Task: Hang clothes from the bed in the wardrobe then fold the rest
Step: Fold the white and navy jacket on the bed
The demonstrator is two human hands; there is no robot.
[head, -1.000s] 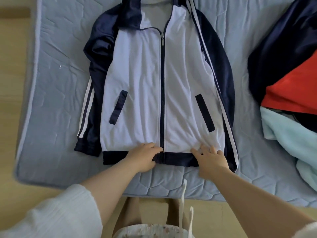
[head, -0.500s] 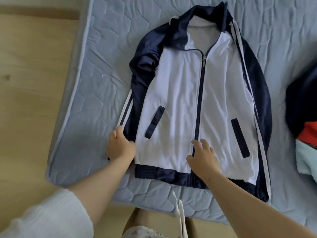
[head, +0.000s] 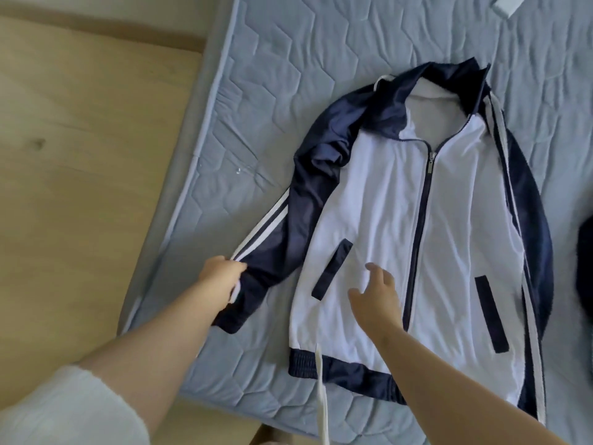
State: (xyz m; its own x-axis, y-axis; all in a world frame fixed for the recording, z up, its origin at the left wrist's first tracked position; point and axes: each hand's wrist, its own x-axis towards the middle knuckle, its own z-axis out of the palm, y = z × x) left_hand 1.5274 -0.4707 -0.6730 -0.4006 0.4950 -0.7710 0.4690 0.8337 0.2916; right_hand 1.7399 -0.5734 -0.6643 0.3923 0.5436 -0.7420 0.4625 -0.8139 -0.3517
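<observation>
The left hand (head: 221, 277) pinches the navy, white-striped sleeve (head: 279, 239) near its cuff, at the left edge of the jacket (head: 385, 220). The jacket lies zipped and front up on the blue quilted mattress (head: 288, 59). The right hand (head: 377, 300), fingers loosely spread, is over the white front between the pocket (head: 332, 273) and the zip (head: 420, 220); whether it touches the cloth is unclear.

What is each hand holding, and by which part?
Left hand grips the jacket by its navy striped sleeve, near the cuff. Right hand holds nothing: fingers spread, open over the white front.
</observation>
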